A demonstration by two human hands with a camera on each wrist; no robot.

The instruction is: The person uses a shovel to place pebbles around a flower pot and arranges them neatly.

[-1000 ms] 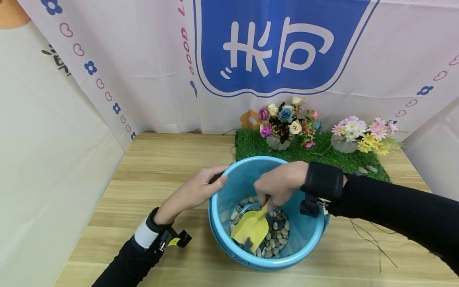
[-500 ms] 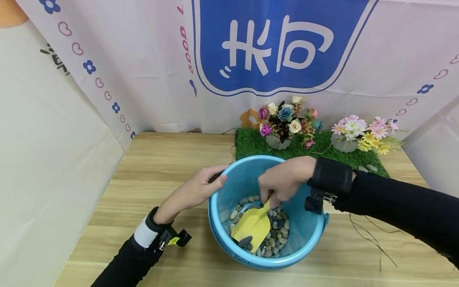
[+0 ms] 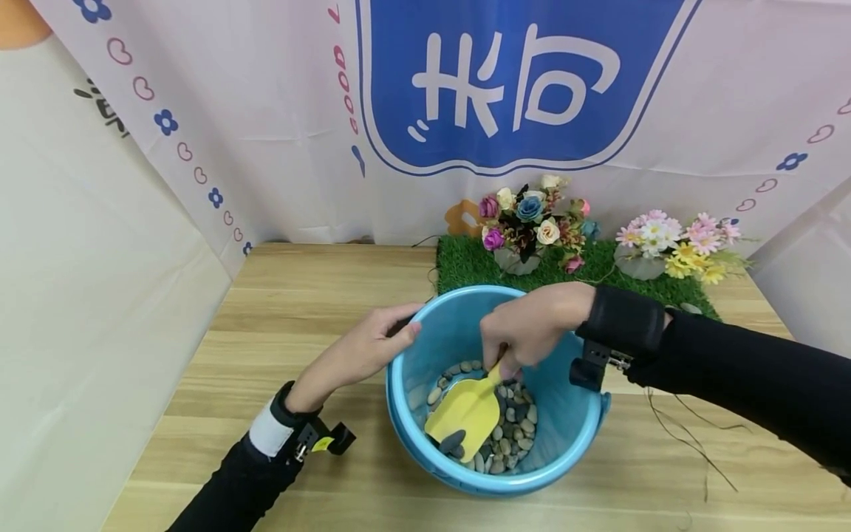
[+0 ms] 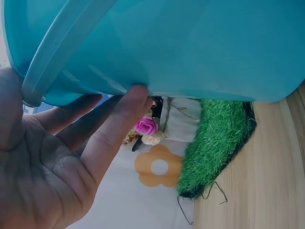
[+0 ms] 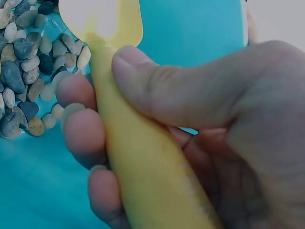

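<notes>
A blue bucket [image 3: 565, 451] stands on the table with a layer of pebbles [image 3: 515, 436] at its bottom. Inside it, my right hand [image 3: 528, 325] grips the handle of a yellow plastic scoop [image 3: 465, 417]; dark stones [image 3: 453, 442] lie at the blade's front. Thumb and curled fingers wrap that handle [image 5: 138, 157] in the right wrist view. My left hand [image 3: 355, 355] is at the bucket's left side, thumb at the rim. In the left wrist view its fairly straight fingers [image 4: 116, 124] touch the outer wall, near the bucket's carrying handle [image 4: 59, 52].
Behind the bucket lies a strip of artificial grass [image 3: 459, 262] bearing a pot of mixed roses [image 3: 532, 222] and a pot of pink, white and yellow flowers [image 3: 678, 244]. Thin dark strands [image 3: 691, 440] lie on the wooden table [image 3: 312, 295] at right. A printed cloth [image 3: 286, 133] hangs behind.
My right hand and forearm have moved slightly right and up, still gripping the scoop. Dark stones show more clearly on its blade. The left hand stays at the rim.
</notes>
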